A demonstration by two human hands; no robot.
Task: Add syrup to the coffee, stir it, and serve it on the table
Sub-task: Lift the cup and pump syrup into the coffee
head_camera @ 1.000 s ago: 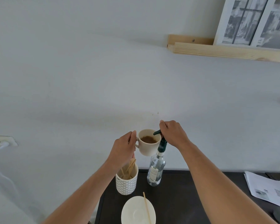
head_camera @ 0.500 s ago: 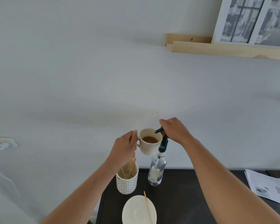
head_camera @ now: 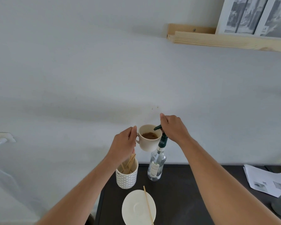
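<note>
Head view: left hand holds cup beside right hand.

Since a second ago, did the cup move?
No. The cup is held at the same spot beside the green pump of the syrup bottle, its rim just under the spout.

A cream mug of brown coffee, a dark-green pump and a white lattice-patterned cup are being shown.
</note>
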